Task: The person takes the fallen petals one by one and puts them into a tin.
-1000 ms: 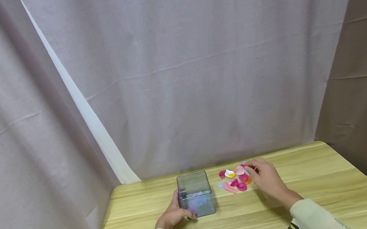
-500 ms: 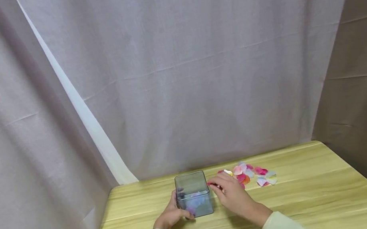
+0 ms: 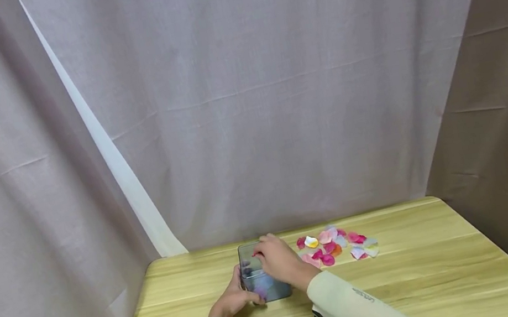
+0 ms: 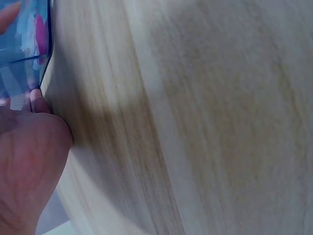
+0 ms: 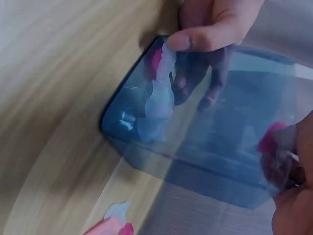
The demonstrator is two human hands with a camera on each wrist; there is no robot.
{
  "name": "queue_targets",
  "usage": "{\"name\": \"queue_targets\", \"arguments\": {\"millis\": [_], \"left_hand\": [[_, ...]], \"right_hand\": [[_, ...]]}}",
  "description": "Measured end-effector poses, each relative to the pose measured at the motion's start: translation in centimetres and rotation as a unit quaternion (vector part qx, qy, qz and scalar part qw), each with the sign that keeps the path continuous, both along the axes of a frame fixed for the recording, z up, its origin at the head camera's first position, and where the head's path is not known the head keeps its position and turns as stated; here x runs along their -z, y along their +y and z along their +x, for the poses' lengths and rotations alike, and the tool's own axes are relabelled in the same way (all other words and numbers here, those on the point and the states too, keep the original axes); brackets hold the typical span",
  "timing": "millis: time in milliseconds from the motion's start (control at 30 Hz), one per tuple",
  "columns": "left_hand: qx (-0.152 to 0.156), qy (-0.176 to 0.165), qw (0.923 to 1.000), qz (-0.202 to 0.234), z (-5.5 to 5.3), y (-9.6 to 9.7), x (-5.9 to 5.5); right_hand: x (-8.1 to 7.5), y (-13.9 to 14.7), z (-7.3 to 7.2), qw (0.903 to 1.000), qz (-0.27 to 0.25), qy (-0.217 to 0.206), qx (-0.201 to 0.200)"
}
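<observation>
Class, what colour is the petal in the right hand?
Deep pink; the petal shows best in the right wrist view.

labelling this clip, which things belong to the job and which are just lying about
Seemingly part of the job: left hand, right hand, pinched pink petal, see-through box, petals inside the box, loose petals.
Just background: wooden table, curtains.

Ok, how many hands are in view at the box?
2: the left hand, gripping the left side of the tinted transparent box, and the right hand, pinching a magenta petal at the box.
</observation>
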State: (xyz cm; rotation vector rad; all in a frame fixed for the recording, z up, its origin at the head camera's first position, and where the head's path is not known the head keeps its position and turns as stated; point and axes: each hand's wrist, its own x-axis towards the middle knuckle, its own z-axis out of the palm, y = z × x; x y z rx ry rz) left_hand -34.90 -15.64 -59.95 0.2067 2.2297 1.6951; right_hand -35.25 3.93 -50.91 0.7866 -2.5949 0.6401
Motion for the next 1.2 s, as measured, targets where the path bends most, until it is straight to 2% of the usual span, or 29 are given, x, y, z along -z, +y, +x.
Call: {"name": "queue_targets", "arguments": {"millis": [200,300,600,933,1200], "left_hand": [[0.001,0.0,1.0,0.002,0.3,0.1,-0.4],[0.004,-0.001,1.0,0.009,0.3,0.0,-0.5],[0.01,0.003,0.9998,0.017,0.0,0.0,-0.3],[0.012,0.008,0.9997,0.019,0.1,0.0,-0.3],[0.013,0.004,0.9995,0.027,0.1,-0.1,-0.1]], "right_hand": [[0.1,-1.3,-1.5,0.9955,0.016,-0.085,0.038],[0.0,-1.5,-1.8,0.9931,0.017,-0.106,0.049],[0.3,-1.5,-1.7,0.9924,0.027,-0.094,0.075],[0.8,-1.6,-1.8,0.9905,0.02,-0.105,0.087],[1.1,-1.6,-1.9,0.9936,0.016,-0.083,0.074]]}}
